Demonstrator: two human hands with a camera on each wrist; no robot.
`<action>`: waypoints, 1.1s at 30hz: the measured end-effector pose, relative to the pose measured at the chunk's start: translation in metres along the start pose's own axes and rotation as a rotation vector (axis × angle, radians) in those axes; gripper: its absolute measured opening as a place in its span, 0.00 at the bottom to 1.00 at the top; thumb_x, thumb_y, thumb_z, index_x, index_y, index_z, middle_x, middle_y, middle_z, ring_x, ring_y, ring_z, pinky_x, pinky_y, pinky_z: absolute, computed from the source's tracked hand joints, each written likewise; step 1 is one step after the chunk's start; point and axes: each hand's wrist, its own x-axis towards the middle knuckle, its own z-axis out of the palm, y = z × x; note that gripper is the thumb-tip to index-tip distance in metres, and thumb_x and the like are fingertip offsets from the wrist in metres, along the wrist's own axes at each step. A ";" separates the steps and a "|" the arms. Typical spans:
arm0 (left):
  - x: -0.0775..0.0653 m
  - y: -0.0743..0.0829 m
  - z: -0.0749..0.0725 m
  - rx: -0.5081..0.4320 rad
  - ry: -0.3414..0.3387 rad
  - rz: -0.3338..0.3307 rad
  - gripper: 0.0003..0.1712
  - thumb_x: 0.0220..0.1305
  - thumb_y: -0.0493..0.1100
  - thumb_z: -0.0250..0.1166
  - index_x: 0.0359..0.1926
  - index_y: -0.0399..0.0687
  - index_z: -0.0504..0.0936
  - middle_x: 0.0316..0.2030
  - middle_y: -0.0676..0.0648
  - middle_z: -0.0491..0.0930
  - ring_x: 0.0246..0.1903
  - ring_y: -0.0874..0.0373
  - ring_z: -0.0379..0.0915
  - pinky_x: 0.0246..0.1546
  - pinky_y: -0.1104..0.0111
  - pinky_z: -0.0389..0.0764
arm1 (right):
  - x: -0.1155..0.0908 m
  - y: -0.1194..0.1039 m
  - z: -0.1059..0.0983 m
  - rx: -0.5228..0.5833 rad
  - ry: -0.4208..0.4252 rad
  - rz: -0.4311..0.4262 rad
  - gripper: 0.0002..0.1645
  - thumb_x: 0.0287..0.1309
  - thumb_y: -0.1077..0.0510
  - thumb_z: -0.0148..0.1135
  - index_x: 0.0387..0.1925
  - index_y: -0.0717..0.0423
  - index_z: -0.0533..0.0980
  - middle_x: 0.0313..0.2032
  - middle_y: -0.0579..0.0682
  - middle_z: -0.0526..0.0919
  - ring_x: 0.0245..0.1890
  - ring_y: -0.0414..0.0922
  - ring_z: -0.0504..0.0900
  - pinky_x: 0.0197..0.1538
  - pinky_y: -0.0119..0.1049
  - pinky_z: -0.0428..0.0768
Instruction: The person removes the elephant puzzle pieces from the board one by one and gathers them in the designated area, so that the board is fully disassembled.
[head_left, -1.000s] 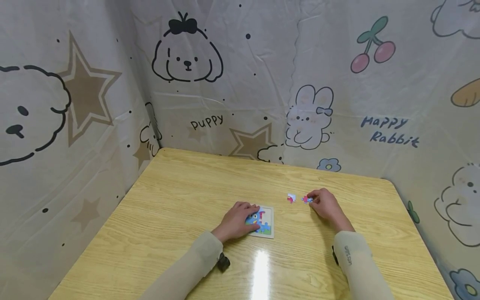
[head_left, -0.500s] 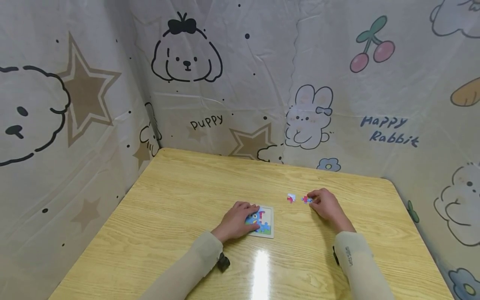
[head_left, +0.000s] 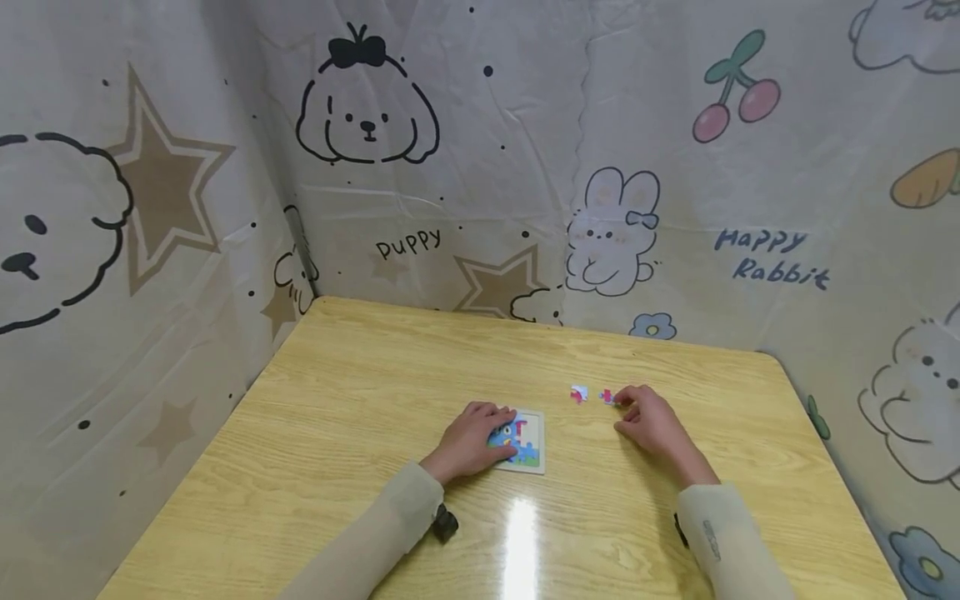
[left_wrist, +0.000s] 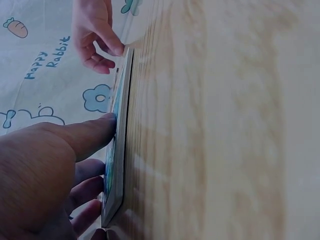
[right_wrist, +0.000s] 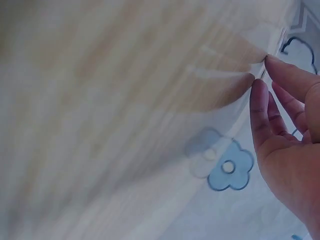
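My left hand rests on the left part of a small square jigsaw puzzle in a pale frame. Its thumb lies on the puzzle's face, with the other fingers spread toward the far side. A blue animal picture shows, with a bare pale patch at the upper right. My right hand is beside a small pink-and-blue puzzle piece; the index fingertip is at its right edge, while the thumb stands apart below. Left of that piece lies another puzzle piece, pink and white.
The wood-grain table has rounded far corners. Pale printed curtains hang behind it and at both sides. A dark device sits on the left wrist, and light glares off the table's front.
My right thumb has moved away from the index finger and the puzzle piece, and the hand has shifted slightly nearer. The left hand stays on the puzzle. The head view has turned slightly right.
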 end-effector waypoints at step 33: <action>0.001 -0.002 0.000 0.002 -0.002 0.022 0.37 0.71 0.60 0.66 0.76 0.55 0.70 0.67 0.47 0.74 0.69 0.48 0.64 0.69 0.50 0.71 | -0.015 -0.100 0.065 0.045 -0.274 -0.274 0.16 0.58 0.62 0.75 0.48 0.57 0.83 0.38 0.50 0.81 0.29 0.36 0.74 0.34 0.29 0.76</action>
